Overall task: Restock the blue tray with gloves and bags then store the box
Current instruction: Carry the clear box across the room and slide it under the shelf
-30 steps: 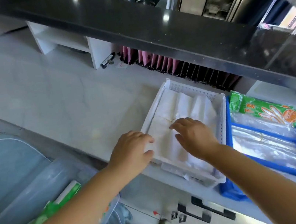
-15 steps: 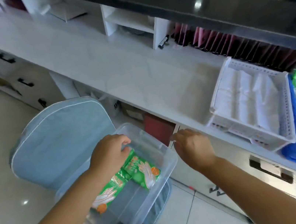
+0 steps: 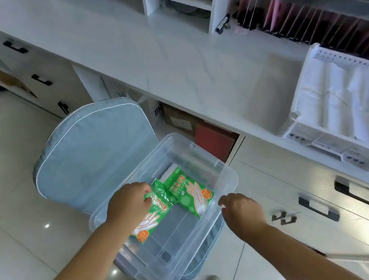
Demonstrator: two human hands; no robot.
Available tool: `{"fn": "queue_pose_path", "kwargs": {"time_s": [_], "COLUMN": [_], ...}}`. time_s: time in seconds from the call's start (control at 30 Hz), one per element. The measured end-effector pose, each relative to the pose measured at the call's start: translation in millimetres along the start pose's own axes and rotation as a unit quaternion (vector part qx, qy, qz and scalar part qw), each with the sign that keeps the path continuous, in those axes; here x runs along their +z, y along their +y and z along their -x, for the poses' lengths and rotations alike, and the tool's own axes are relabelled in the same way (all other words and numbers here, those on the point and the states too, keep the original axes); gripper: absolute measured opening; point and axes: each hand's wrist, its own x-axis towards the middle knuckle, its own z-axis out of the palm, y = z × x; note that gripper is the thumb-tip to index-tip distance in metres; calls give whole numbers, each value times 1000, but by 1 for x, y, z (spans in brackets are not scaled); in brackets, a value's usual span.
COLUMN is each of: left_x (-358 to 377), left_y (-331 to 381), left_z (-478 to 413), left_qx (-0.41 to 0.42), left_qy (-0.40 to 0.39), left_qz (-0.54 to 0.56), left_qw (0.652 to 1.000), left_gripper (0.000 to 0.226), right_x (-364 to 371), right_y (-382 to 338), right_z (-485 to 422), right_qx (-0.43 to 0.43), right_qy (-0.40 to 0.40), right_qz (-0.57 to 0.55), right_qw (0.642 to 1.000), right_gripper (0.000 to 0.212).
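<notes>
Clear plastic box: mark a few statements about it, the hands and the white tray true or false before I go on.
1. The left hand grips a green glove packet inside the clear plastic box. True.
2. The box stands on the counter. False: it rests on the blue chair cushion.
3. A second green glove packet lies in the box. True.
4. The white perforated tray is empty. False: it holds folded white bags.
5. The right hand holds a glove packet. False: it is at the box's rim, with no packet in it.
</notes>
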Motion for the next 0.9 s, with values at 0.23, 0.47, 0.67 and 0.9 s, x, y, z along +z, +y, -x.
{"fn": "queue_pose_path", "kwargs": {"time_s": [0.23, 0.47, 0.67, 0.9], "left_x": [14, 35, 63, 88], "left_y": [-66, -121, -131, -135], "left_z": [-53, -117, -149, -161], "left_qx": [48, 117, 140, 135], "left_qy": [-94, -164, -192, -203], "left_qz": [-146, -169, -146, -141], "left_qw": [984, 965, 960, 960], "left_gripper": [23, 21, 25, 20], "right_x": [42, 92, 126, 146], "right_y": [-31, -87, -114, -120], "right_z": [-7, -20, -24, -26], "right_qx": [126, 355, 471, 551], "right_qy": [-72, -81, -75, -56], "right_qz": [14, -97, -182, -242], "right_qw": [989, 926, 860, 797], "right_gripper": [29, 34, 34, 14]}}
